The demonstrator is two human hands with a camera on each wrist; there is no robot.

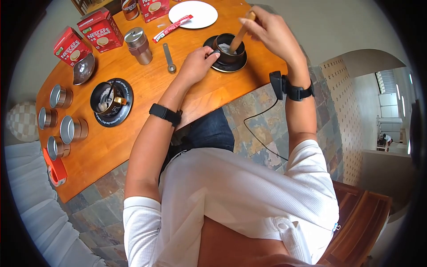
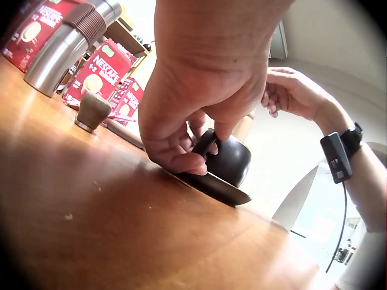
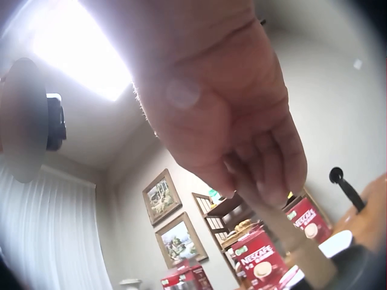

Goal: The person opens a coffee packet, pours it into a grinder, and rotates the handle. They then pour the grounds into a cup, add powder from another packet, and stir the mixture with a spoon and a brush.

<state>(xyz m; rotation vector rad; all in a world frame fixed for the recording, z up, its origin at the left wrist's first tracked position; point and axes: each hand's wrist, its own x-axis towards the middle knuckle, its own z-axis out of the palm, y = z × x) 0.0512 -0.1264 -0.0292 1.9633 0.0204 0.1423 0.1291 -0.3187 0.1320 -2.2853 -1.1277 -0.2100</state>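
Observation:
A black cup [image 1: 230,58] stands on a dark saucer [image 1: 236,68] near the table's edge, with pale powder [image 1: 224,47] inside. My left hand [image 1: 198,65] pinches the cup's handle [image 2: 206,144], its fingers low over the saucer's rim. Above the cup, my right hand [image 1: 278,38] grips the top of a wooden pestle [image 1: 240,37]. The pestle leans, its lower end down in the cup. In the right wrist view the fingers curl around the pestle's upper part, and its thick end [image 3: 317,272] reaches into the dark cup.
Left of my left hand lies a measuring spoon [image 1: 167,58], with a lidded metal canister [image 1: 138,46] beyond. A second black cup [image 1: 98,104] sits on its saucer [image 1: 116,119]. Several metal cups [image 1: 75,129], red Nescafe boxes [image 1: 100,32], a stick packet [image 1: 172,29] and a white plate [image 1: 195,15] stand around.

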